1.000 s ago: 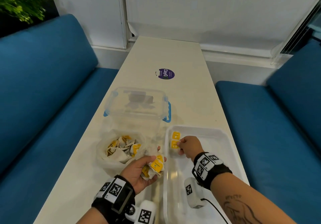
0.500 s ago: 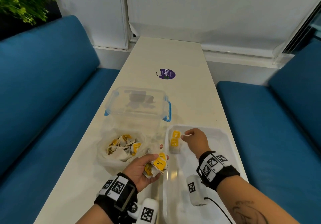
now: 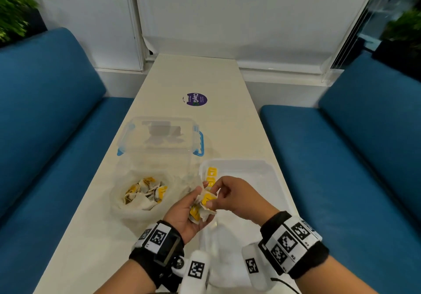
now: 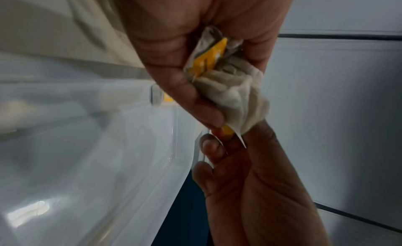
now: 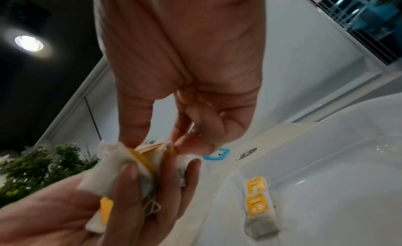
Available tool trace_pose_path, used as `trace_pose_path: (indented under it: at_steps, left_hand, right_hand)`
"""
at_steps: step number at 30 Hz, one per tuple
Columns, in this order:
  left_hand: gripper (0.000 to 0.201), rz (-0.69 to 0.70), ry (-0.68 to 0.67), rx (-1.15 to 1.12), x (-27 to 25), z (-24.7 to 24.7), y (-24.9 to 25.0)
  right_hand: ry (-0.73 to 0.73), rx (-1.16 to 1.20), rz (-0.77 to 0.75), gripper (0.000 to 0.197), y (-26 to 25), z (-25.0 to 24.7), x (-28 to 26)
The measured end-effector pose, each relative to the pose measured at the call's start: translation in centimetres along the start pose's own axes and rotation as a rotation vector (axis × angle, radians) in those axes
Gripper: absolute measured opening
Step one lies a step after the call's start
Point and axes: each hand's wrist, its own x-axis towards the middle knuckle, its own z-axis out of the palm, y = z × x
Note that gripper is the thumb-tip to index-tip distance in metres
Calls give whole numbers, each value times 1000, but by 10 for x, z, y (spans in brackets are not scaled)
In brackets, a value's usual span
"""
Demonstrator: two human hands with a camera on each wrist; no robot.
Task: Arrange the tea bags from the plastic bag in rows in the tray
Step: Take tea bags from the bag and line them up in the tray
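My left hand (image 3: 193, 207) cups a small bunch of tea bags (image 3: 204, 206) with yellow tags, just left of the white tray (image 3: 271, 168). In the left wrist view its fingers (image 4: 195, 98) curl round the bunch of tea bags (image 4: 230, 88). My right hand (image 3: 218, 193) reaches over and pinches one bag of that bunch (image 5: 165, 150) between thumb and forefinger. Two tea bags (image 3: 211, 175) lie in a line at the tray's far left corner, also seen as tea bags in the tray (image 5: 257, 200). The open plastic bag (image 3: 145, 193) holds several more.
A clear lidded box with blue clips (image 3: 160, 138) stands behind the plastic bag. A round purple sticker (image 3: 195, 99) lies further up the narrow cream table (image 3: 227, 111). Blue benches (image 3: 45, 134) run along both sides.
My right hand left the two bags in the tray and came back left to the bunch in my left hand, where it now pinches one bag. My left hand rose a little toward the tray.
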Motion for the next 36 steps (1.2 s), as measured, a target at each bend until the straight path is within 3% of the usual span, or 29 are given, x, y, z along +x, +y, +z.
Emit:
trace_pose_path:
  at_steps: [7,14,19,23,32,36]
  left_hand:
    - [29,-24,-7,-9,-6,7,-5]
    - [29,-24,15,51,-14,0,-2]
    - [28,-33,36,92,-17,-3,-3]
    - [37,-73,49,76,-18,-7,-1]
    - [27,-136,-42,8,-23,-2,-4]
    - [23,-140,5,-2,-21,-1,-2]
  right_hand:
    - [46,-72,-15,30,4,8,-9]
    - [84,123,-33,17,-2,4,-18]
    - [0,177,-47,17,-4,9,-22]
    - [61,223,-97,15,-4,11,-22]
    - [-39,-47,-209,12,2,14,-18]
    - [-41,-97,-240,19,3,9,-18]
